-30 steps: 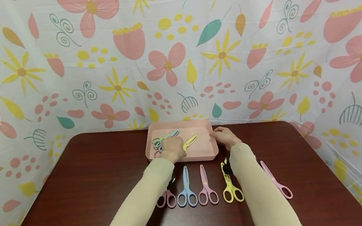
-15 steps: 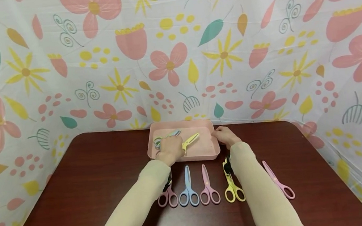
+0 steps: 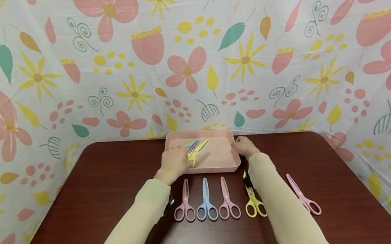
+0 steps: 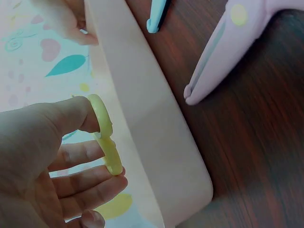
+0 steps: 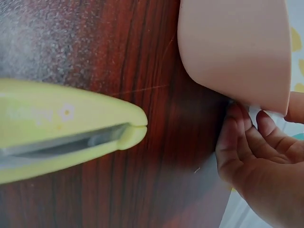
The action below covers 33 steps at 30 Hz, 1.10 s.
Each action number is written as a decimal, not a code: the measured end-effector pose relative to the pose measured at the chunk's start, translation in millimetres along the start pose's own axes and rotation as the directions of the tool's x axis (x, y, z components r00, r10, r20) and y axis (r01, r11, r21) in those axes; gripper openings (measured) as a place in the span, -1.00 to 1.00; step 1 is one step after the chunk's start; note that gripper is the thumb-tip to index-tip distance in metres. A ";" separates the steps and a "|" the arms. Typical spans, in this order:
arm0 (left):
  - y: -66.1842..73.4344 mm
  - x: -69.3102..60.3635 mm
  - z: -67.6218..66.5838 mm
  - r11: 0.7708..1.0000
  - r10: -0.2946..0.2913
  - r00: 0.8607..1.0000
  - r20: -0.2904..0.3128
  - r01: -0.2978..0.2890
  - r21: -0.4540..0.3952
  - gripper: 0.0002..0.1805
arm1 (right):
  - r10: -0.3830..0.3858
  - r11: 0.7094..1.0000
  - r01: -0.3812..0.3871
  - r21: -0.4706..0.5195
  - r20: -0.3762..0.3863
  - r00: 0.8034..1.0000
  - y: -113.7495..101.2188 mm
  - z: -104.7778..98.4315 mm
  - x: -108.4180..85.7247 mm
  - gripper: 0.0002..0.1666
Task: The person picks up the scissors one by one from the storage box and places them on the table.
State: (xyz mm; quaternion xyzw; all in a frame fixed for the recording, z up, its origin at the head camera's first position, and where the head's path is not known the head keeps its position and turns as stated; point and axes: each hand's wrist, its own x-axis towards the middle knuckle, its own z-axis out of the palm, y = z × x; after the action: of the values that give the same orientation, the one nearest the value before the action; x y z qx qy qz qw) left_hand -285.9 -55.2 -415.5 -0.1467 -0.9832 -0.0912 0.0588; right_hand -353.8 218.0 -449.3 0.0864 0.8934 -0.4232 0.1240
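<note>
In the head view my left hand (image 3: 173, 163) is over the left part of a pink tray (image 3: 214, 170). It pinches yellow scissors (image 3: 198, 150) by the handle loops, blades pointing to the upper right. The left wrist view shows the yellow loops (image 4: 110, 159) between thumb and fingers. Blue scissors (image 3: 192, 144) and a purple pair lie in the tray, partly hidden by the hand. My right hand (image 3: 245, 147) grips the tray's right side. In the right wrist view its thumb (image 5: 295, 107) is at the rim, with the other fingers against the outer wall.
Before the tray, scissors lie in a row on the dark table (image 3: 119, 208): mauve (image 3: 184, 207), blue (image 3: 206, 205), pink (image 3: 227, 203) and yellow (image 3: 253, 204), blades toward the tray. More pink scissors (image 3: 305, 198) lie slanted beyond my right sleeve. A flowered cloth (image 3: 189, 59) hangs behind.
My left hand has drawn left within the tray, and the yellow scissors have shifted left with it. The mauve scissors are now uncovered by the sleeve. My right hand stays on the tray.
</note>
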 end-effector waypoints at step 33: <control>-46.9 -107.6 -23.0 0.946 -0.183 0.979 -0.089 0.151 -0.285 -0.91 | -0.018 1.000 0.018 -0.015 0.009 1.000 4.4 2.0 1.5 -0.72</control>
State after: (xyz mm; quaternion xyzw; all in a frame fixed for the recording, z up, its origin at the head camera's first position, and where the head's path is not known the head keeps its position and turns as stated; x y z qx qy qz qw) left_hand -195.7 -133.7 -415.9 -0.0639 -0.9646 -0.2408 0.0861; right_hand -353.7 219.3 -454.3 0.0756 0.8966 -0.4181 0.1248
